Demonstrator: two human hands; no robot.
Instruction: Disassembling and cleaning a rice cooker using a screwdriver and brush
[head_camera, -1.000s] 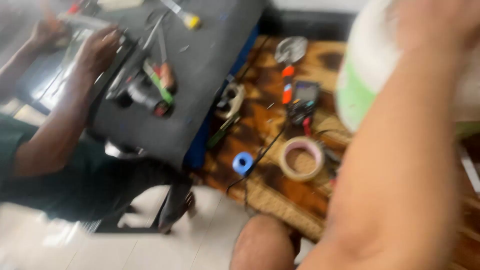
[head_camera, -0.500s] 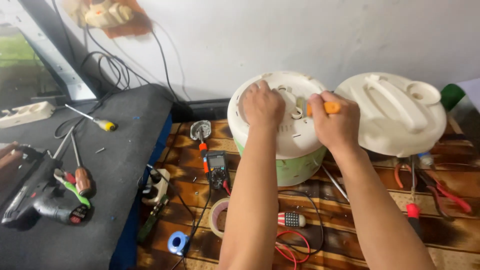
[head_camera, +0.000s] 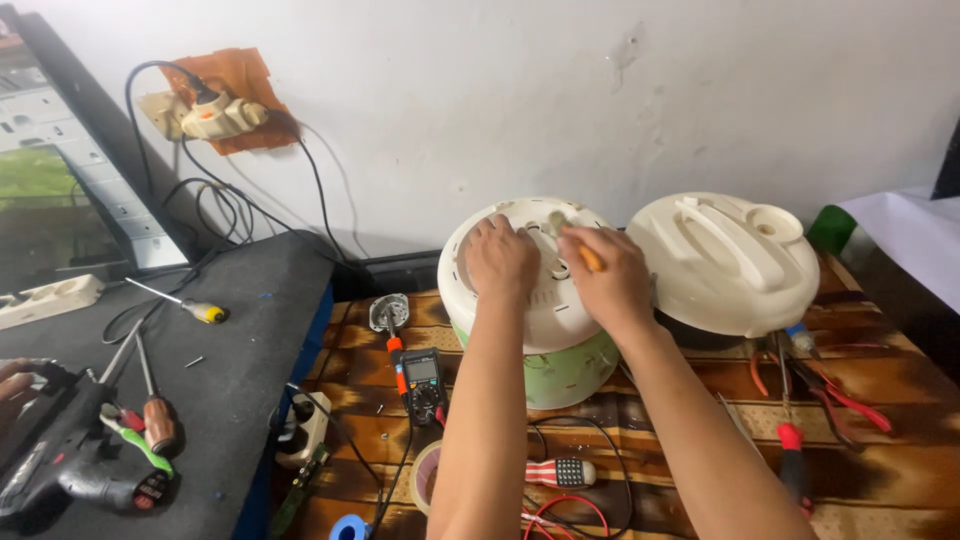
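Cooker (head_camera: 560, 330): a round, cream-white rice cooker body with a pale green lower band is stood on the patterned brown mat, near the white wall; its flat cream face, with slots along the rim and small holes near the middle, is turned upward.
Pose: upright, not tilted; roughly centre of the view, just beside a domed cream lid to its right.
Screwdriver (head_camera: 588, 256): an orange handle is seen, mostly hidden in the right hand (head_camera: 608, 282); the tip is set down on the cooker's top face near its centre.
Contact: the top face is pressed by the left hand (head_camera: 500, 262).
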